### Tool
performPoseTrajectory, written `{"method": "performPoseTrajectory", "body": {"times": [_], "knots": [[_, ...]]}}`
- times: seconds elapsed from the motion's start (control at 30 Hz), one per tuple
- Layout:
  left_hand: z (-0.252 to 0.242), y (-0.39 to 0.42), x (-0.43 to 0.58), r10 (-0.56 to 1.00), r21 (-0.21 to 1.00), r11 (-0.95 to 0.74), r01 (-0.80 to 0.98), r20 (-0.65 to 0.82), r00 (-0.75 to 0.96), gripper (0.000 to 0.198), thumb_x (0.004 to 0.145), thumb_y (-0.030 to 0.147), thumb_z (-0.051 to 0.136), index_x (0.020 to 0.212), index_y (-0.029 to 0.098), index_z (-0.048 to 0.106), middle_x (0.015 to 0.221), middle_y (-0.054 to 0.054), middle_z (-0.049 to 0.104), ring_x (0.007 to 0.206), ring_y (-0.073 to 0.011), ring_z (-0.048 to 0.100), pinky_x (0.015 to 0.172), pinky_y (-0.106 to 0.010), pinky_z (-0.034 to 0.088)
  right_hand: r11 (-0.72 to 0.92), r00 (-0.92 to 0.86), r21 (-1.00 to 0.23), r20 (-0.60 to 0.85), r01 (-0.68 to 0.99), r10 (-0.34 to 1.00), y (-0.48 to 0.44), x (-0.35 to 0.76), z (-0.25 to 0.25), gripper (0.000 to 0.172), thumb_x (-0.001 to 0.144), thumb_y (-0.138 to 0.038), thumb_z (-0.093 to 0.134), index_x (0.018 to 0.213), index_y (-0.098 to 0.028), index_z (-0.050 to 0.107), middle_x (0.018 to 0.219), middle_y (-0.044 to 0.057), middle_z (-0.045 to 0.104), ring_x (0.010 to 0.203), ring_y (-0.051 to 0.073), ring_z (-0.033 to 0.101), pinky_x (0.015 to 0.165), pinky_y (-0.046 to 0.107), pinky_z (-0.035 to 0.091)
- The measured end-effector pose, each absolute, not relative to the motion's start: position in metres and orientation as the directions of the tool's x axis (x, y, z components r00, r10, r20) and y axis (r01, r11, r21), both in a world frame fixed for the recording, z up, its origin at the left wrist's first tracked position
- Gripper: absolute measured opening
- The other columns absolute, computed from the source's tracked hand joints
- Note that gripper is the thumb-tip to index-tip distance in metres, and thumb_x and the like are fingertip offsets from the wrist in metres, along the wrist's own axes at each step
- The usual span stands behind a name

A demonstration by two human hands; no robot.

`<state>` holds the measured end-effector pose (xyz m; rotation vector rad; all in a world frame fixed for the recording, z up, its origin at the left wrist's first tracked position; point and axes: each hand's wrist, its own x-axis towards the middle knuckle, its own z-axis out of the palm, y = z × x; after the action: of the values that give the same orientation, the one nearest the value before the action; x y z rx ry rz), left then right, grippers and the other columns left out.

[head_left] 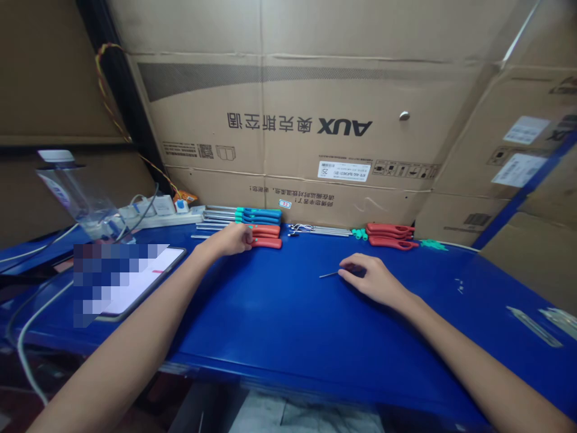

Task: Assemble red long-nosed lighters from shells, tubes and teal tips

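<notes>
My left hand (232,239) reaches to the back of the blue table (279,319), its fingers closed on a red-handled screwdriver (267,242) in a row of red ones below several blue-handled screwdrivers (261,214). My right hand (372,278) rests on the table right of centre, with its fingers pinched on a thin metal shaft (328,275) that points left. Further right lie loose metal shafts (322,230), small green caps (359,233) and red handles (390,235).
A tablet (148,273) lies at the left, beside a clear plastic bottle (74,192) and a white power strip (153,211) with cables. Large cardboard boxes (293,120) wall the back. More green bits (433,245) lie at the right rear.
</notes>
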<state>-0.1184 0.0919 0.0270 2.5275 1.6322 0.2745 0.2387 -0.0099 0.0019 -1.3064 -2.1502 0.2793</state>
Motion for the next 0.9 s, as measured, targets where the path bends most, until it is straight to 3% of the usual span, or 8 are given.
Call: {"method": "performPoseTrajectory", "body": {"times": [0.9], "knots": [[0.0298,0.0895,-0.1187,0.915,0.077,-0.393,0.916,0.136,0.381,0.007,0.068,0.022,0.063,0.073,0.019,0.067,0.073,-0.003,0.070,0.068,-0.0187,0.063,0.058,-0.024,0.039,0.489,-0.311,-0.438,0.417,0.754,0.854,-0.0057,0.2418,0.0033,0.019,0.083,-0.033,0.057,0.089,-0.019,0.069,0.091,0.005,0.071,0.080,0.018,0.066,0.076,0.031,0.053]]}}
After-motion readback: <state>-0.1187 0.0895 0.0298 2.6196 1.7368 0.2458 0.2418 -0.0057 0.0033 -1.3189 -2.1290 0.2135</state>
